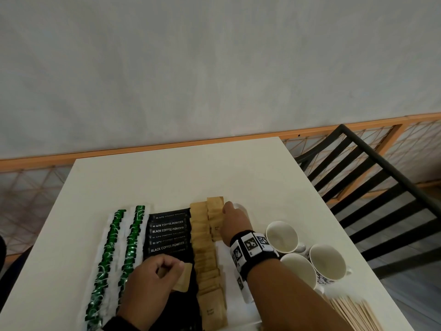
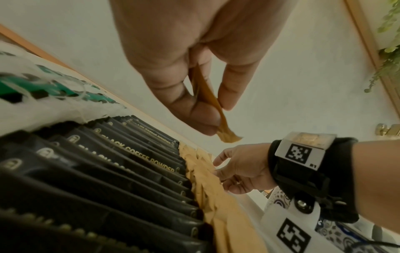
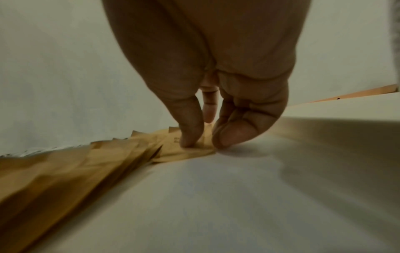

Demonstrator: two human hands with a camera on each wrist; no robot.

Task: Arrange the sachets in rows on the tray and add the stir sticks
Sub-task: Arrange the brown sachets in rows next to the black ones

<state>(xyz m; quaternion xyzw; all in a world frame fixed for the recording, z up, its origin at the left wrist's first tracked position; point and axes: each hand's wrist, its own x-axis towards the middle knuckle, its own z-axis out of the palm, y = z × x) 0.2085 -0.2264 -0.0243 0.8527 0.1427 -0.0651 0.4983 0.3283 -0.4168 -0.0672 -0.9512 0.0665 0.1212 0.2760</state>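
Observation:
A white tray (image 1: 235, 292) holds rows of sachets: two green-and-white rows (image 1: 119, 247), a black coffee row (image 1: 168, 235) and a long brown row (image 1: 205, 252). To its right, a short second brown row (image 1: 214, 218) begins at the tray's far end. My right hand (image 1: 226, 209) is at that far end. In the right wrist view its thumb (image 3: 190, 135) presses on a brown sachet (image 3: 186, 152), pinched against a curled finger. My left hand (image 1: 176, 268) hovers over the black row and pinches spare brown sachets (image 2: 207, 97). Wooden stir sticks (image 1: 355, 314) lie fanned at the table's near right.
Three white cups (image 1: 282, 236) (image 1: 299, 271) (image 1: 328, 262) stand right of the tray, close to my right wrist. A black chair (image 1: 372, 177) is at the table's right edge. The far half of the white table (image 1: 181, 173) is bare.

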